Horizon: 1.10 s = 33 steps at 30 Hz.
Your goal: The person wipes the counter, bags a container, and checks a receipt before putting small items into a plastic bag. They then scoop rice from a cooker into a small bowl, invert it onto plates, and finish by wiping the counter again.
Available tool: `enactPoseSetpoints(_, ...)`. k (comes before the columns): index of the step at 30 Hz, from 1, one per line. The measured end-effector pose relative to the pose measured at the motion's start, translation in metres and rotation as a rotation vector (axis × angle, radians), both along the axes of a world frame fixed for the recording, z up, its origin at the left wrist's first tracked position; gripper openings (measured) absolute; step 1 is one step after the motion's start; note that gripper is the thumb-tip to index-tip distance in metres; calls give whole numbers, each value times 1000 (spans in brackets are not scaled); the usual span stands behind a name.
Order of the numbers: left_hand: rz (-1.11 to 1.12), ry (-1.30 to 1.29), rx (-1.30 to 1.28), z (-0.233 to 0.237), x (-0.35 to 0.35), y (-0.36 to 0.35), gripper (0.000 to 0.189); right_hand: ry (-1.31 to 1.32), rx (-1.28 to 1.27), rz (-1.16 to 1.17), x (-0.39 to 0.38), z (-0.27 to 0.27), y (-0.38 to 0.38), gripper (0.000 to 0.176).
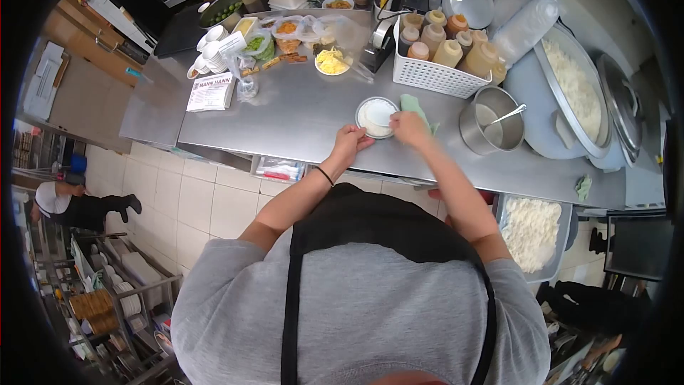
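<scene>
On the steel counter [285, 121], close to its front edge, stands a small round bowl [362, 122] with white contents that look like rice. My left hand [349, 142] holds the bowl's lower left rim between its fingers. A white round-headed utensil [379, 113] lies over the contents, its handle end in my right hand [411, 130], whose fingers are closed. Just behind my right hand is a green cloth [413, 105]. To the right stands a metal pot [476, 128] with a spoon [509, 114] leaning in it.
A white basket of sauce bottles [434, 77] and a large tub of rice [573, 89] are at the back right. Shredded yellow food fills a bowl [333, 62] further back. A tray of white food [531, 232] sits lower right. Another person [78, 203] is at far left.
</scene>
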<state>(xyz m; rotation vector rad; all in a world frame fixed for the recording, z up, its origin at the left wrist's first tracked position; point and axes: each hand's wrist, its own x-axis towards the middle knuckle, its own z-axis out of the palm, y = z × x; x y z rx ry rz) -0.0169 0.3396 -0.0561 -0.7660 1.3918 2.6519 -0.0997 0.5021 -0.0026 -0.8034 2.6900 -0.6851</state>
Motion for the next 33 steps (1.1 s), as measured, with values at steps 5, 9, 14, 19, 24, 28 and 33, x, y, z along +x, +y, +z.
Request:
enactPoseSetpoints(5,45,-32,-11,-13,-17,-16,11,324,-65,-145,-23,96,95,24)
enactPoseSetpoints(9,181,-4,134,-7,-15,-19,15,229,423,-407,-62,82,212,21)
enactPoseSetpoints(14,-369,109,-386,4,-8,42,20,315,261,-471,-79,45,246,7)
enactPoseSetpoints(19,-501,739,-1630,14,-42,87,31,506,-349,-354,-59,57,202,4)
enactPoseSetpoints(24,-550,716,-1560,-30,-90,97,18,347,-221,-119,-14,36,131,15)
enactPoseSetpoints(28,-552,710,-1440,-40,-98,86,13,417,-342,51,-5,-56,98,32)
enactPoseSetpoints(33,-629,550,-1281,-14,-89,75,49,244,-367,-238,24,-89,85,22)
